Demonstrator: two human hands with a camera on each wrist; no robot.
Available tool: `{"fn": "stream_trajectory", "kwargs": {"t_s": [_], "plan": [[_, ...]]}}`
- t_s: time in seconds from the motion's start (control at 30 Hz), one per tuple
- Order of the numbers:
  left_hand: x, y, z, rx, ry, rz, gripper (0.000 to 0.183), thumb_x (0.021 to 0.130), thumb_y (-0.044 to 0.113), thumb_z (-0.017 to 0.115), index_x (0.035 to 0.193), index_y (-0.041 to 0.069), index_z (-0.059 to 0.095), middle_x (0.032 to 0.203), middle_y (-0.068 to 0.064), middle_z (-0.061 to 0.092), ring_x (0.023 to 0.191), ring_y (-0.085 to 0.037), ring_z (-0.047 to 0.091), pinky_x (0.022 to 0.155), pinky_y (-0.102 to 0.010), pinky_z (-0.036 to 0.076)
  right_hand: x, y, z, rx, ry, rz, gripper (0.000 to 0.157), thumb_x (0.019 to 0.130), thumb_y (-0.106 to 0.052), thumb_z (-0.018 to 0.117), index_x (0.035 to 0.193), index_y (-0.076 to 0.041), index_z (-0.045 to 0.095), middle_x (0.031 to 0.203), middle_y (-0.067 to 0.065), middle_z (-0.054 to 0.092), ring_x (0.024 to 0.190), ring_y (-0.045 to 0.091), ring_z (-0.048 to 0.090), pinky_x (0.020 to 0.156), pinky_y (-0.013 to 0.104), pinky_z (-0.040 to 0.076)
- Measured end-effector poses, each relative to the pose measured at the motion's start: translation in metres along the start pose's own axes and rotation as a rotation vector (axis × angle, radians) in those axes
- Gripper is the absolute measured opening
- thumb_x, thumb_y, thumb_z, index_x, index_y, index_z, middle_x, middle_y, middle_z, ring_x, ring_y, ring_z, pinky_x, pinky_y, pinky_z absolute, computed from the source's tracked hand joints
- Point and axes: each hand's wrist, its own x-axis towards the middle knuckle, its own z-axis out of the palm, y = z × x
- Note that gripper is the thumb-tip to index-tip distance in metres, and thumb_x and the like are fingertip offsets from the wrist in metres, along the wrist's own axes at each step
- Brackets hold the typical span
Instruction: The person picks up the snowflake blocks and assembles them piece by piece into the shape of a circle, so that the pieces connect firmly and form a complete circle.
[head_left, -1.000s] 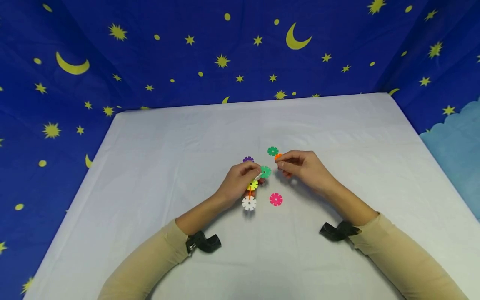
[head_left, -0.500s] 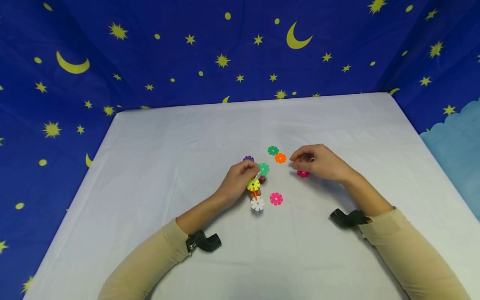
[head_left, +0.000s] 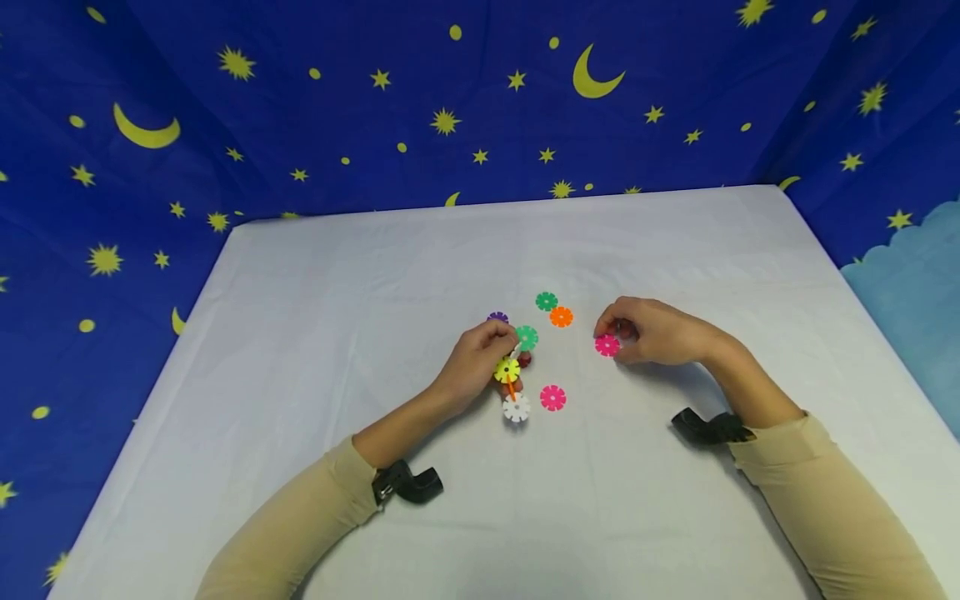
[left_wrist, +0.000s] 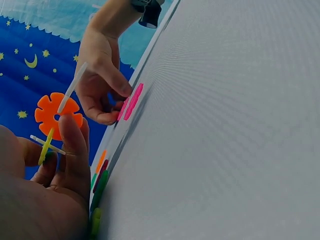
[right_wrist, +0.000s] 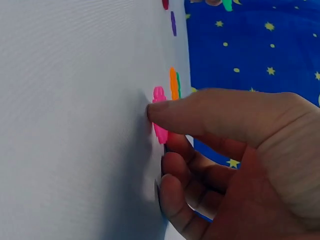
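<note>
The left hand (head_left: 471,364) grips the joined discs (head_left: 512,373), with yellow, white and mint pieces showing. The right hand (head_left: 666,335) pinches a pink disc (head_left: 607,345) at the table (head_left: 390,283). Between the hands lie a green disc (head_left: 547,301), an orange disc (head_left: 561,317) just beside it and, nearer the person, a 2nd pink disc (head_left: 553,397).

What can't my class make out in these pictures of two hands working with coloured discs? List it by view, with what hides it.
Head view: the near part of the purple disc, behind the left hand.
Head view: most of that hand's grip on the joined discs, covered by the hand itself.
Right wrist view: the middle of the pink disc, behind the right hand's thumb.
Right wrist view: most of the left hand, cut off by the top edge.
</note>
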Motion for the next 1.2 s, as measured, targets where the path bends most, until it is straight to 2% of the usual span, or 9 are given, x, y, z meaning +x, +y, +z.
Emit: {"fn": "stream_trajectory", "kwargs": {"t_s": [0.2, 0.37, 0.57, 0.77, 0.93, 1.0, 1.2], "plan": [[0.001, -0.001, 0.001, -0.008, 0.000, -0.002, 0.019, 0.099, 0.021, 0.052, 0.101, 0.005, 0.062, 0.087, -0.008, 0.057, 0.076, -0.017, 0.051, 0.064, -0.026, 0.043, 0.001, -0.001, 0.001, -0.018, 0.005, 0.009, 0.029, 0.080, -0.003, 0.073, 0.107, -0.008, 0.065, 0.091, 0.003, 0.057, 0.082, 0.020, 0.050, 0.072, 0.033, 0.047], [0.001, -0.001, 0.000, -0.037, -0.020, -0.006, 0.020, 0.100, 0.021, 0.052, 0.102, 0.003, 0.061, 0.092, -0.015, 0.061, 0.079, -0.019, 0.056, 0.065, -0.026, 0.045, 0.002, 0.000, 0.001, -0.007, -0.002, -0.013, 0.021, 0.082, -0.005, 0.074, 0.100, -0.009, 0.066, 0.087, 0.002, 0.057, 0.079, 0.019, 0.051, 0.069, 0.032, 0.047], [0.000, 0.000, 0.000, -0.061, -0.034, -0.029, 0.021, 0.100, 0.020, 0.051, 0.104, 0.002, 0.061, 0.094, -0.016, 0.066, 0.076, -0.021, 0.061, 0.064, -0.025, 0.048, 0.003, 0.002, -0.001, 0.091, -0.043, -0.036, 0.010, 0.087, -0.009, 0.072, 0.094, -0.016, 0.069, 0.082, 0.000, 0.063, 0.074, 0.020, 0.055, 0.063, 0.029, 0.048], [-0.001, 0.000, -0.001, -0.080, -0.052, -0.032, 0.022, 0.100, 0.018, 0.051, 0.107, 0.000, 0.060, 0.094, -0.020, 0.066, 0.064, -0.019, 0.061, 0.060, -0.025, 0.049, 0.006, -0.004, 0.004, 0.141, 0.091, -0.082, 0.016, 0.086, -0.003, 0.070, 0.096, -0.017, 0.069, 0.088, -0.001, 0.065, 0.077, 0.018, 0.057, 0.066, 0.028, 0.049], [0.001, 0.000, -0.002, -0.052, -0.056, -0.028, 0.022, 0.101, 0.015, 0.050, 0.108, -0.003, 0.059, 0.096, -0.027, 0.063, 0.065, -0.015, 0.058, 0.059, -0.023, 0.047, 0.008, -0.013, 0.012, 0.177, 0.187, -0.150, 0.013, 0.087, -0.008, 0.071, 0.096, -0.017, 0.070, 0.090, -0.006, 0.068, 0.080, 0.013, 0.062, 0.072, 0.026, 0.052], [0.001, 0.001, -0.002, -0.008, -0.046, -0.019, 0.022, 0.100, 0.015, 0.050, 0.107, -0.003, 0.060, 0.096, -0.027, 0.063, 0.069, -0.014, 0.056, 0.061, -0.023, 0.045, 0.009, -0.016, 0.016, 0.180, 0.214, -0.177, 0.013, 0.087, -0.009, 0.072, 0.095, -0.018, 0.070, 0.090, -0.008, 0.068, 0.080, 0.011, 0.062, 0.074, 0.026, 0.052], [0.002, -0.002, -0.002, 0.022, -0.036, 0.006, 0.024, 0.100, 0.020, 0.051, 0.108, -0.001, 0.062, 0.095, -0.021, 0.065, 0.074, -0.016, 0.057, 0.067, -0.025, 0.045, 0.011, -0.027, 0.025, 0.199, 0.245, -0.232, 0.015, 0.085, -0.007, 0.073, 0.094, -0.019, 0.070, 0.088, -0.010, 0.067, 0.077, 0.010, 0.062, 0.071, 0.027, 0.054]]}}
